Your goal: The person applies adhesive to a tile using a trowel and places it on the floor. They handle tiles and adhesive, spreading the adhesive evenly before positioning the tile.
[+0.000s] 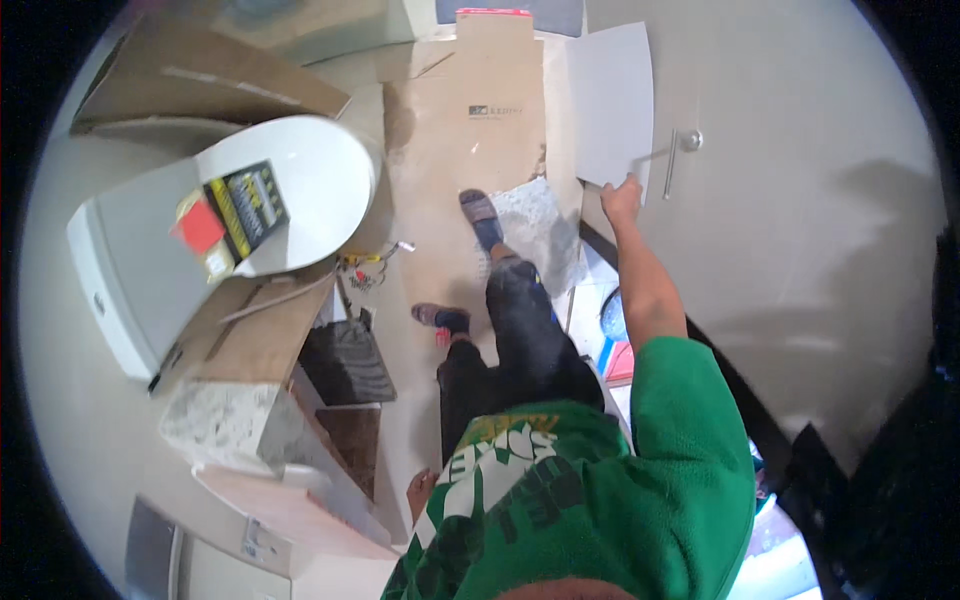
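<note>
My right hand (621, 199) reaches forward, its fingers closed on the lower edge of a white panel (612, 105). That panel stands upright beside a large pale door (780, 240), close to the metal door handle (672, 165). At my left side hangs my left hand (421, 490), partly hidden by my green shirt. Its visible fingers look loosely apart, and I see nothing in them.
Cardboard (440, 150) covers the floor underfoot, with a crumpled white sheet (535, 225) near my foot. To the left stands a white toilet (330, 180) bearing a black-and-yellow bag (250, 205). Stacked boards (270, 310), a dark tile (350, 360) and a yellow tool (360, 259) lie nearby.
</note>
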Demonstrator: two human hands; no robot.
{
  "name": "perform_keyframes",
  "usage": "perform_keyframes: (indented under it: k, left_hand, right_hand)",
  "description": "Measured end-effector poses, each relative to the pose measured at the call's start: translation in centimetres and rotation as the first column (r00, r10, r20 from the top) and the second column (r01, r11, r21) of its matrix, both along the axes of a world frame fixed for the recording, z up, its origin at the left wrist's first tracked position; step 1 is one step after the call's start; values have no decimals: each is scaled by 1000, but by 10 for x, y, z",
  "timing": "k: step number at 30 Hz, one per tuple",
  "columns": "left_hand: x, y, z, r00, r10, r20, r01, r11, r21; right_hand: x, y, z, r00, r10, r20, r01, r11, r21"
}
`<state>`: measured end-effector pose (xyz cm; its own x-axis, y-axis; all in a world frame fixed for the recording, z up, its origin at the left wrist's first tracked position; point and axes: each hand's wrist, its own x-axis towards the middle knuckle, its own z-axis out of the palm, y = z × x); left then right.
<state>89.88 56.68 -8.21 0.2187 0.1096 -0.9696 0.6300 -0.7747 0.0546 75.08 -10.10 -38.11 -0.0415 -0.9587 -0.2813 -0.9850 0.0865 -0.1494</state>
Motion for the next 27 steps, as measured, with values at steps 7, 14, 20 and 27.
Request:
perform_keyframes:
  k: [7, 14, 20, 27]
  left_hand:
    - [27, -58, -14, 996, 68, -55, -57, 979, 195]
    - [22, -44, -26, 976, 205, -71, -191, 968, 164]
    - [39, -106, -56, 995, 75, -61, -62, 979, 197]
    - [83, -273, -94, 982, -86, 171, 132, 951, -280]
  right_hand:
    - [-2, -135, -75, 991, 92, -94, -115, 957, -268]
    - [18, -177, -87, 977, 21, -212, -50, 990, -133]
    - [29, -183, -93, 941, 322, -101, -312, 944, 102]
    - [93, -20, 3, 877, 454, 160, -396, 869, -297]
